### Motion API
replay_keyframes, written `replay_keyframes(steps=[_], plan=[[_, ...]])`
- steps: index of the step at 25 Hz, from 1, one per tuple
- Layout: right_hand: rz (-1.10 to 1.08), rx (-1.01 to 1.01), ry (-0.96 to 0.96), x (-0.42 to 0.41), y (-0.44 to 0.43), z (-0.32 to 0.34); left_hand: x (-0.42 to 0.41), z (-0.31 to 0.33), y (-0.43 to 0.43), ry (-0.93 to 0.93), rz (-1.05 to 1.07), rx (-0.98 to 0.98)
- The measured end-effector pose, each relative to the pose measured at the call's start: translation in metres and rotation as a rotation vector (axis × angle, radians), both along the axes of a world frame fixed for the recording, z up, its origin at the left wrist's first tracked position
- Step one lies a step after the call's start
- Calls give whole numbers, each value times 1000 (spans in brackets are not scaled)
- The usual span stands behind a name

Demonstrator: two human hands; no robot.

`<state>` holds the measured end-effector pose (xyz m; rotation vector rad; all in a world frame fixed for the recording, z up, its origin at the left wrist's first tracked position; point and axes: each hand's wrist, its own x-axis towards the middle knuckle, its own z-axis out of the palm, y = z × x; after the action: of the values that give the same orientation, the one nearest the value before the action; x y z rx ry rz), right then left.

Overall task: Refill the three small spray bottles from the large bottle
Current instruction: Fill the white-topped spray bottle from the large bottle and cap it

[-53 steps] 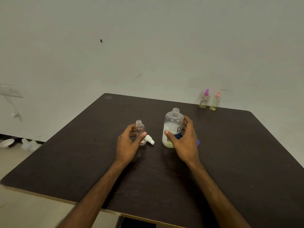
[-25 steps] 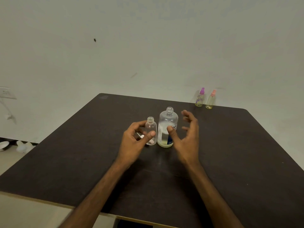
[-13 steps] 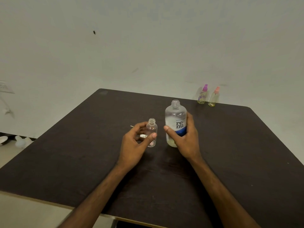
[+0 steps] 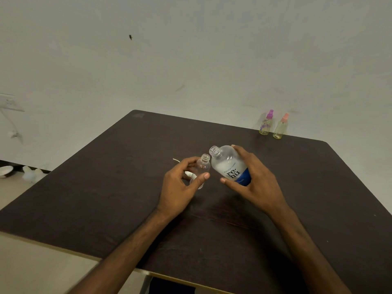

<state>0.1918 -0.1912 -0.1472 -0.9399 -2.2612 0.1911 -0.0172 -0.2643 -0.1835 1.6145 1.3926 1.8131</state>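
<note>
My right hand grips the large clear bottle with a blue and white label. It is uncapped and tilted to the left, its mouth just above and beside the neck of the small clear bottle. My left hand holds that small uncapped bottle upright on the dark table. Its white spray cap lies on the table behind my left fingers, partly hidden. Two more small spray bottles stand at the table's far right edge, one with a purple cap and one with a pink cap.
A pale wall rises right behind the table. A wall socket with a hanging cable is at the left. White objects lie on the floor at the lower left. The table's near edge runs below my forearms.
My right hand took hold of the large bottle, lifted it and has tilted it left toward the small bottle's mouth. My left hand has kept its hold on the small bottle.
</note>
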Motion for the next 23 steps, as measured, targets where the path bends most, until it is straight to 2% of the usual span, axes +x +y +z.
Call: replay_keyframes(steps=[10, 23], plan=[[20, 151, -112, -3, 9, 9, -7, -8, 4, 102, 111, 24], [-8, 230, -231, 4, 16, 14, -8, -11, 4, 125, 146, -14]])
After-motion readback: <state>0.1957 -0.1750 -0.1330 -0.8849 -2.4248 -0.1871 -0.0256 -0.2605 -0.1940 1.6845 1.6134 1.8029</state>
